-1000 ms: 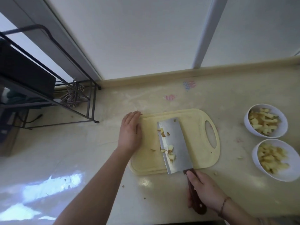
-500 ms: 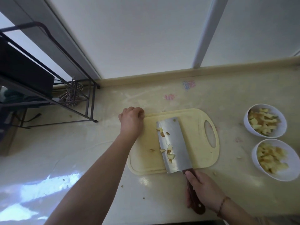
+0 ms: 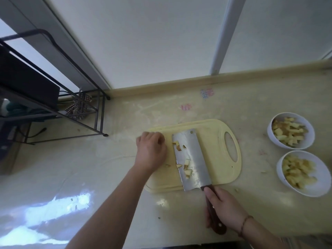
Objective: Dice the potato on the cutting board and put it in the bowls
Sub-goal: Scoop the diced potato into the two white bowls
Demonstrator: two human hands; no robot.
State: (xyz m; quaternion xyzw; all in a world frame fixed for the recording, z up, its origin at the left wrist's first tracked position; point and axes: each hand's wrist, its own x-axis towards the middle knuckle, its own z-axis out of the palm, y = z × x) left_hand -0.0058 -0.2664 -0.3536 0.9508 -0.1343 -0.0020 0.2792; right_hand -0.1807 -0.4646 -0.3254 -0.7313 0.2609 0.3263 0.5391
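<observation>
On the glossy cream tabletop (image 3: 179, 209), my left hand (image 3: 150, 151) has curled into an empty fist at the pale yellow plastic cutting board's (image 3: 212, 150) nine o'clock edge. My right hand (image 3: 222, 211) grips the wooden-handled steel cleaver (image 3: 190, 159), lying flat with the last diced potato pieces (image 3: 186, 166) on it, ready for the two white bowls (image 3: 291, 131) at three o'clock.

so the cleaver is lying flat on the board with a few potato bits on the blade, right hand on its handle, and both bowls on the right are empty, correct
Not quite: the bowls are not empty. The head view shows both bowls holding diced potato. The rest stands: the cleaver lies flat on the board with a few potato bits on the blade, and the right hand grips its handle.
</observation>
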